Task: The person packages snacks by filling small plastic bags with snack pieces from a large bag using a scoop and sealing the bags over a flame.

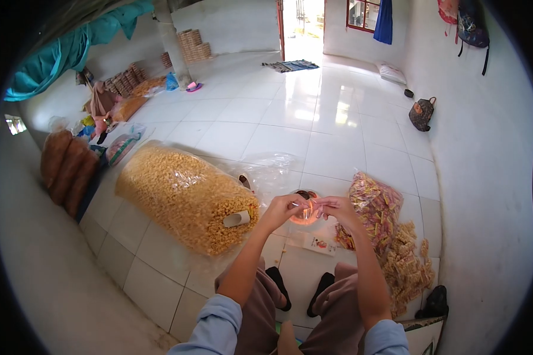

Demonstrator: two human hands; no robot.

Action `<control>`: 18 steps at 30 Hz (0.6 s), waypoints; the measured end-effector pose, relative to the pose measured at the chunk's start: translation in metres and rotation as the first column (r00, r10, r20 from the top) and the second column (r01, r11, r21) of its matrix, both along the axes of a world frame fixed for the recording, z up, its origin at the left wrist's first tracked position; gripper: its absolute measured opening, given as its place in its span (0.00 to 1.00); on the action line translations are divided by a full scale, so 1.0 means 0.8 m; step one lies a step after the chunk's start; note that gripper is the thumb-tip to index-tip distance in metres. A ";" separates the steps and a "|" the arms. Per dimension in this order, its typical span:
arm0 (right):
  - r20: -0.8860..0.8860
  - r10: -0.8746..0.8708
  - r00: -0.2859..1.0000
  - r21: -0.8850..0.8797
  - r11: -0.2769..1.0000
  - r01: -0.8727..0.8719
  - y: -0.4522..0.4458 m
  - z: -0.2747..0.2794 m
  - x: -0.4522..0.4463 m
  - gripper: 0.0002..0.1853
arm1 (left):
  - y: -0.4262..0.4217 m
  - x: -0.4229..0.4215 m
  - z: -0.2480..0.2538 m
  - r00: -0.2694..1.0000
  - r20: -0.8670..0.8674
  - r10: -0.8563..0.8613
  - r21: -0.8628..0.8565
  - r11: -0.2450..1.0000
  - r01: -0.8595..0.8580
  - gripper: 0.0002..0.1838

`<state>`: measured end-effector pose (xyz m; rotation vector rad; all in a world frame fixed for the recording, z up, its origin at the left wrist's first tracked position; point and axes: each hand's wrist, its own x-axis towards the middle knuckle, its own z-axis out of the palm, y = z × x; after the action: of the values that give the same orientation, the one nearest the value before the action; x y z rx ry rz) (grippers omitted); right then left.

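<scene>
My left hand (285, 210) and my right hand (338, 210) meet in front of me, fingers pinched on a small piece of clear plastic that looks like a bag. Right below them a round container (305, 218) glows orange; whether it holds a flame I cannot make out. To the left lies a big clear sack of golden puffed snack pieces (180, 192), with a white scoop or cup (237, 219) in its mouth. By my right hand rests a bulging bag of red and yellow printed packets (374, 207). A white printed card or packet (320, 244) lies near my feet.
Several small filled packs (405, 266) are heaped against the right side. A black bag (434, 303) sits by the wall, and a patterned backpack (422, 114) farther off. Large brown sacks (68, 168) stand at the left. A mat (293, 65) lies before the doorway.
</scene>
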<state>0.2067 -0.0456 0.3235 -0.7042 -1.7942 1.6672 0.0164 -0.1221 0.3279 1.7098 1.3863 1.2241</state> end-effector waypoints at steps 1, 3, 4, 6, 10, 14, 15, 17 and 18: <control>-0.012 -0.005 1.000 0.009 1.000 0.005 -0.002 0.002 -0.002 0.11 | -0.001 -0.002 0.000 1.000 0.005 -0.004 -0.010 1.000 0.004 0.06; 0.016 -0.017 1.000 0.086 0.996 0.015 -0.006 0.004 -0.010 0.11 | 0.000 -0.002 -0.008 1.000 -0.027 -0.010 0.067 0.998 0.012 0.06; 0.041 -0.038 0.998 0.165 0.986 0.031 -0.008 0.004 -0.013 0.11 | 0.000 -0.004 -0.011 0.998 -0.061 -0.022 0.143 0.989 0.030 0.05; -0.010 0.007 1.000 -0.007 1.000 -0.007 -0.009 0.007 -0.015 0.12 | -0.005 -0.008 -0.008 0.998 -0.059 -0.001 0.091 0.996 0.006 0.05; 0.039 0.083 0.996 -0.137 0.988 -0.077 -0.013 0.021 -0.020 0.14 | -0.015 -0.017 0.002 0.997 -0.082 0.012 0.031 0.999 -0.010 0.07; 0.034 0.042 0.999 0.021 0.999 -0.043 -0.007 0.010 -0.020 0.14 | -0.020 -0.023 0.000 0.993 -0.120 0.019 0.049 0.999 -0.013 0.07; 0.010 0.015 1.000 0.002 1.000 -0.015 -0.006 0.012 -0.018 0.12 | -0.019 -0.027 -0.003 0.992 -0.120 0.047 0.019 0.999 -0.045 0.07; -0.012 -0.012 1.000 -0.017 1.000 0.012 -0.001 0.011 -0.012 0.11 | -0.017 -0.035 -0.011 0.990 -0.120 0.077 -0.010 0.997 -0.078 0.07; -0.010 -0.008 1.000 -0.027 1.000 0.008 0.001 0.010 -0.010 0.11 | -0.016 -0.038 -0.013 0.995 -0.063 0.082 -0.020 0.996 -0.083 0.07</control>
<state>0.1987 -0.0444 0.3316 -0.7130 -1.7630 1.6897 -0.0142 -0.1348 0.3174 1.7039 1.5153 1.2043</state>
